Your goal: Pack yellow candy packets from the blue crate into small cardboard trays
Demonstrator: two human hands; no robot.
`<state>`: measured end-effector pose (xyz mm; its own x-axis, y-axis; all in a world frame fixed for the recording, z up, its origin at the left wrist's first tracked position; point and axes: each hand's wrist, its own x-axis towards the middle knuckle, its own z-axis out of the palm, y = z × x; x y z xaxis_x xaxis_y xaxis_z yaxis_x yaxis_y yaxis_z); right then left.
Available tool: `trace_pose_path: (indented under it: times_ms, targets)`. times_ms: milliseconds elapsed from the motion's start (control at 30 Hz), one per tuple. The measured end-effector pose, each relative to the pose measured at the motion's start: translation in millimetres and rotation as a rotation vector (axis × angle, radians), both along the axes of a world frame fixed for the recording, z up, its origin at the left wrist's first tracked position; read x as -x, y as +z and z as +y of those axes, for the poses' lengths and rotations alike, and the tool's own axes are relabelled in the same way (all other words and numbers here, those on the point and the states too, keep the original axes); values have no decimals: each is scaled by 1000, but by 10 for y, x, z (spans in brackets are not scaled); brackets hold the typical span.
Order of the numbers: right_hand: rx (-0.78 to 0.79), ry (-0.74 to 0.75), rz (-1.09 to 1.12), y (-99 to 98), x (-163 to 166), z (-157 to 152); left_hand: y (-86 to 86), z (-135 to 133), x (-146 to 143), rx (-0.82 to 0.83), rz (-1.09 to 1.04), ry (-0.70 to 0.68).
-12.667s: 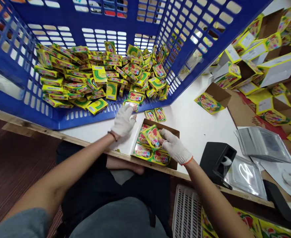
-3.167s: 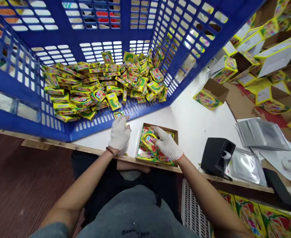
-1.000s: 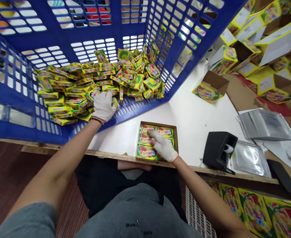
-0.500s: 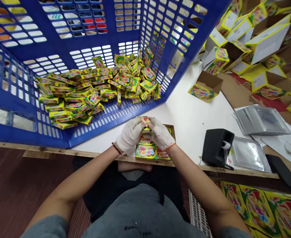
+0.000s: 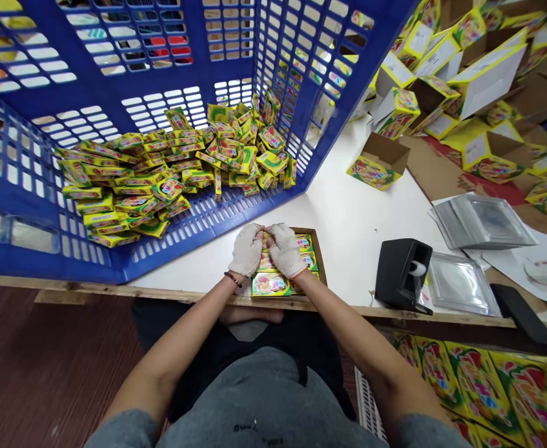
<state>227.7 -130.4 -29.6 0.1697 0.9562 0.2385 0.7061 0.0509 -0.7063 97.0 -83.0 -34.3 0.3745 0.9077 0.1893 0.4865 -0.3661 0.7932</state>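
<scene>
Both my hands wear white knit gloves and meet over a small brown cardboard box [image 5: 320,258] at the table's near edge. My left hand [image 5: 247,251] and my right hand [image 5: 284,249] have curled fingers pressed onto the yellow-green packets [image 5: 271,284] that fill the box. Whether a packet is held between them is hidden by the gloves. Behind, a large blue plastic crate [image 5: 114,267] lies tipped open toward me, with a heap of the same packets [image 5: 170,168] inside.
A black tape dispenser [image 5: 401,274] stands to the right of the box. Clear plastic trays [image 5: 481,221] lie further right. Open printed cartons [image 5: 378,165] are scattered at the back right. More printed cartons [image 5: 488,392] sit below the table edge.
My left hand reached into the crate's heap a second ago, then came back to join the right one. Both hands have since dropped lower onto the packets in the box.
</scene>
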Motion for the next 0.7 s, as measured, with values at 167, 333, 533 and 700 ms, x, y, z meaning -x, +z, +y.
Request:
trace_pose_path:
  times_ms: [167,333,533,700]
  targets:
    - [-32,-170,32,-40,-121,-265,98,33,-14,-93,124,0]
    - [105,-188,152,-118,-168,-398,175,26,-15,-158,327,-8]
    - [99,25,-62,-88,-123,-294,309,-60,37,-208,605,-204]
    - [136,63,-133,-15,-139,-266,382,-174,54,-178,651,-165]
